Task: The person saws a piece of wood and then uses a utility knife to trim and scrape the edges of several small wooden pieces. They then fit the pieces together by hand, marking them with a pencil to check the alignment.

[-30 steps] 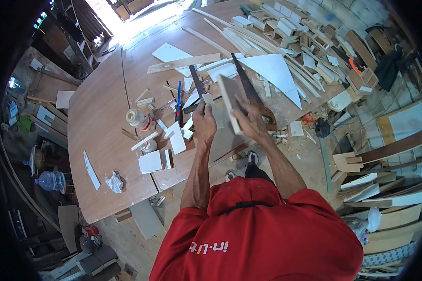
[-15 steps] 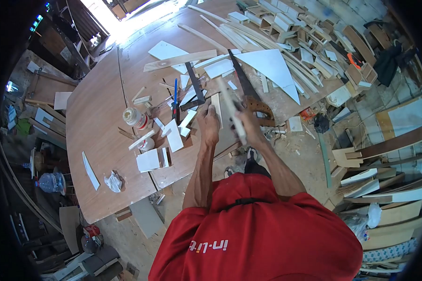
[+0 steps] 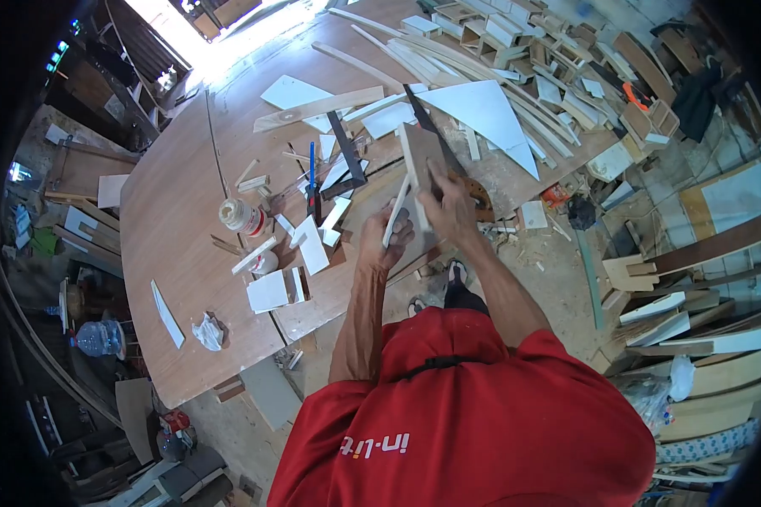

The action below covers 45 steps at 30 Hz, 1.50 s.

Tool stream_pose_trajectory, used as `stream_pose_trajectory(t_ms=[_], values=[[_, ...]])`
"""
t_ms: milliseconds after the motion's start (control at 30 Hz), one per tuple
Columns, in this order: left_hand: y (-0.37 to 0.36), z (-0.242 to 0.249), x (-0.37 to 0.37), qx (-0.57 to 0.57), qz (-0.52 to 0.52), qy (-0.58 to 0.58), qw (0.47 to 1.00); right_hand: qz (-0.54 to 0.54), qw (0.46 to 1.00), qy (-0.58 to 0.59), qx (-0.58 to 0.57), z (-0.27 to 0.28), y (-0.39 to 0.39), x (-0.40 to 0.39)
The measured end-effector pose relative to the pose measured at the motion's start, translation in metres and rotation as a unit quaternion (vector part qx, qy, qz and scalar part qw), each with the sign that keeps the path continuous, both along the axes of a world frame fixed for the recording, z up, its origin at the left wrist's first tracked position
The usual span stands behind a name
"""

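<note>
Here the left hand [image 3: 385, 241] grips a strip [image 3: 395, 213] near the table edge [image 3: 347, 314].

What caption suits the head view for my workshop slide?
Left hand holds a thin strip; right hand holds a board.

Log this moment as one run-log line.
left hand: grips thin wood strip | right hand: holds small plywood panel upright | behind: handsaw on worktable
</note>
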<state>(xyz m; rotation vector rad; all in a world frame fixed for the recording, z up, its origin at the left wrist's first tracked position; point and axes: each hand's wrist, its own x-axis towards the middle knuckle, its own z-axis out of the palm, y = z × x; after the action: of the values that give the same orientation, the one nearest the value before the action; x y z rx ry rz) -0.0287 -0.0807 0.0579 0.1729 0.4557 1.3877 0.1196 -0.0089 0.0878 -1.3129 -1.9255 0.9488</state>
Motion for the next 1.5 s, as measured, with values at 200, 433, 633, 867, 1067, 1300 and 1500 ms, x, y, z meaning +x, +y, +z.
stream_pose_trajectory(t_ms=[200,433,633,867,1067,1300,1500], values=[[-0.004,0.001,-0.002,-0.031,0.033,-0.016,0.999,0.038,0.991,0.118,-0.049,0.004,-0.015,0.011],[0.000,0.017,0.008,-0.079,0.063,0.180,0.979,0.075,0.997,0.012,0.018,0.006,-0.026,0.004],[0.000,0.000,-0.006,-0.106,0.063,0.300,0.946,0.049,0.979,0.164,-0.110,0.008,-0.022,0.006],[0.013,0.006,0.012,-0.047,0.247,0.519,0.817,0.077,0.919,0.291,-0.255,0.002,-0.023,0.008],[0.038,-0.006,0.015,-0.131,0.324,0.430,0.833,0.116,0.958,0.236,-0.112,-0.025,-0.045,0.005],[0.039,0.013,0.021,-0.119,0.274,0.423,0.855,0.099,0.951,0.252,-0.150,-0.011,-0.045,0.003],[0.022,-0.012,0.026,-0.106,0.194,0.323,0.920,0.030,0.962,0.152,-0.226,0.003,0.007,0.009]])
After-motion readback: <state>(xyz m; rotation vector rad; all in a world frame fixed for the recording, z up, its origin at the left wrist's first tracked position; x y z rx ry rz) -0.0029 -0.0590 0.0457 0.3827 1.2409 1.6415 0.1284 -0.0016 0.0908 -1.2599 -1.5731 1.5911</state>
